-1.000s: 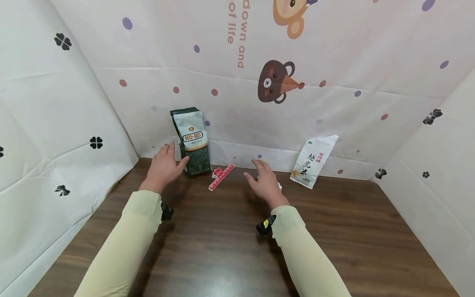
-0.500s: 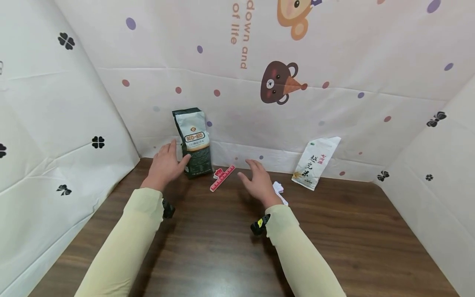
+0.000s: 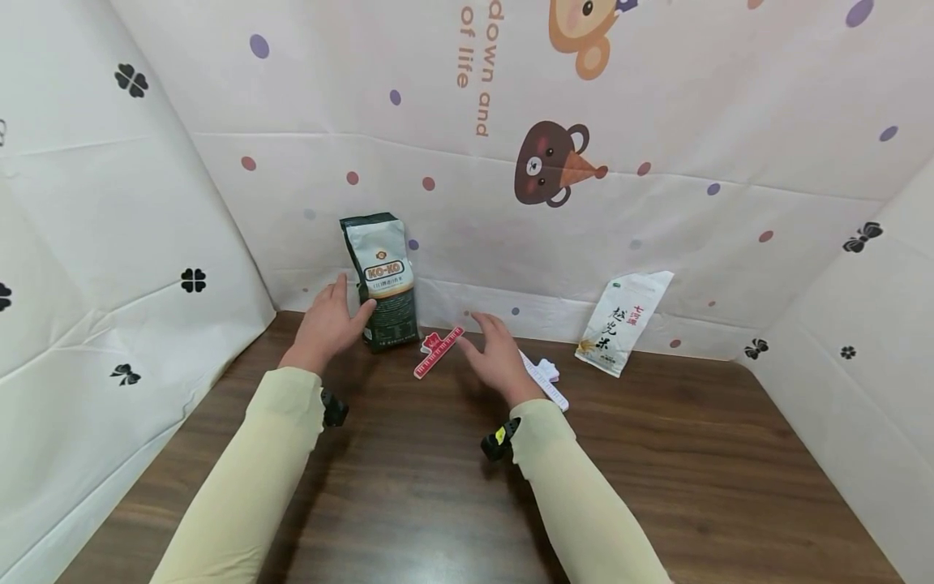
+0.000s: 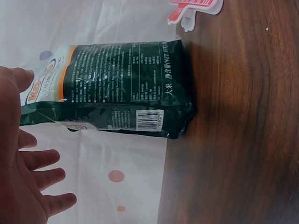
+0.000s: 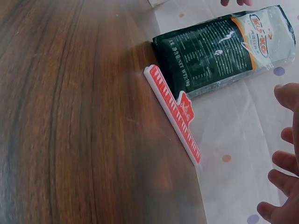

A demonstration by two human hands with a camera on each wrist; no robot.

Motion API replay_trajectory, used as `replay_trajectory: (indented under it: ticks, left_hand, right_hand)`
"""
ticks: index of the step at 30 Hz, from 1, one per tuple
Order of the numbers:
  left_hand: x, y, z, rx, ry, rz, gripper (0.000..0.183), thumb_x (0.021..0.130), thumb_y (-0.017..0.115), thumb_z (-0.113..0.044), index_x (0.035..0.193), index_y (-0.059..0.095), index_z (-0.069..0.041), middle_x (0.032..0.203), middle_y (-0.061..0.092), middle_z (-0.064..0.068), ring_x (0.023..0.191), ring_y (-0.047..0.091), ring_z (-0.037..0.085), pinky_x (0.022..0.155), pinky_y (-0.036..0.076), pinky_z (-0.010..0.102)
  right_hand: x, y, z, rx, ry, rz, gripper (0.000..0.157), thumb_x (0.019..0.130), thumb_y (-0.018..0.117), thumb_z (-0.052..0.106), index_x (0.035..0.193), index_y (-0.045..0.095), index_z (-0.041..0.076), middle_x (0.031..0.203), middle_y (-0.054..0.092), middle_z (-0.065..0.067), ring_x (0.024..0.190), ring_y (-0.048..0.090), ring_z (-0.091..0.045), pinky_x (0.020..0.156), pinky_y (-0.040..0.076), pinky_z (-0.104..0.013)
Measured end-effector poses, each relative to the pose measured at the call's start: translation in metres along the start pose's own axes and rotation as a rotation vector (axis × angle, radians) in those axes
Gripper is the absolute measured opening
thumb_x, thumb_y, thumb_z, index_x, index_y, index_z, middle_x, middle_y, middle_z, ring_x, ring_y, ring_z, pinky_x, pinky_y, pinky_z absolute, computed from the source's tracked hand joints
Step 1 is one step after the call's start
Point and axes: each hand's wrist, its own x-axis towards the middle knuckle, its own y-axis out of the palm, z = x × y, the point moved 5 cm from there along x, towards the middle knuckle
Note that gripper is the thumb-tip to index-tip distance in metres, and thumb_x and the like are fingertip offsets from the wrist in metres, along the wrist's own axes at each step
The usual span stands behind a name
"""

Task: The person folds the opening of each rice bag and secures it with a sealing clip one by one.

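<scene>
A dark green and white KO-KO rice bag (image 3: pixel 390 312) stands upright against the back wall. My left hand (image 3: pixel 324 326) is at its left side, fingers spread and thumb overlapping the bag's edge in the head view; the left wrist view shows the bag's barcode side (image 4: pixel 149 120) beyond the thumb. Right of the bag lies a red sealing clip (image 5: pixel 173 109) with a piano-key pattern. Over the table, close right of that clip, my right hand (image 3: pixel 496 354) has its fingers apart and holds nothing. A white sealing clip (image 3: pixel 549 383) lies behind its wrist, partly hidden.
A white rice bag (image 3: pixel 620 324) with a slanted top leans on the back wall at the right. Patterned white sheets (image 3: pixel 467 227) enclose the brown wooden table (image 3: pixel 409 478) at the back and both sides.
My right hand has moved left, toward the red clip, uncovering more of the white clip. My left hand stays beside the green bag. The head view has shifted slightly.
</scene>
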Motion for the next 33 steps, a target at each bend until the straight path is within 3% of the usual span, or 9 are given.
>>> replay_trajectory:
  ticks: [5, 15, 33]
  left_hand:
    - [0.002, 0.000, 0.001, -0.017, -0.014, 0.015, 0.092, 0.096, 0.034, -0.063, 0.154, -0.001, -0.001, 0.157, 0.017, 0.030, 0.144, 0.019, 0.045, 0.114, 0.024, 0.059]
    - [0.010, 0.000, 0.001, -0.082, -0.041, 0.031, 0.092, 0.096, 0.032, -0.064, 0.154, -0.002, -0.002, 0.157, 0.015, 0.029, 0.145, 0.018, 0.044, 0.116, 0.022, 0.057]
    - [0.023, -0.003, 0.001, -0.220, -0.077, 0.022, 0.090, 0.096, 0.031, -0.064, 0.155, -0.003, -0.005, 0.160, 0.011, 0.025, 0.147, 0.015, 0.042, 0.117, 0.019, 0.056]
  right_hand:
    - [0.004, 0.004, 0.003, 0.024, 0.002, 0.019, 0.061, 0.096, 0.052, 0.049, 0.147, 0.040, 0.019, 0.153, 0.036, -0.012, 0.142, 0.035, -0.029, 0.113, 0.033, -0.052]
    - [0.009, 0.011, 0.009, 0.096, 0.094, 0.061, 0.064, 0.096, 0.052, 0.051, 0.149, 0.036, 0.020, 0.156, 0.034, -0.006, 0.144, 0.032, -0.027, 0.115, 0.030, -0.051]
    - [0.020, 0.018, 0.019, 0.172, 0.117, 0.095, 0.066, 0.094, 0.051, 0.056, 0.150, 0.035, 0.024, 0.155, 0.035, -0.004, 0.143, 0.033, -0.027, 0.113, 0.033, -0.052]
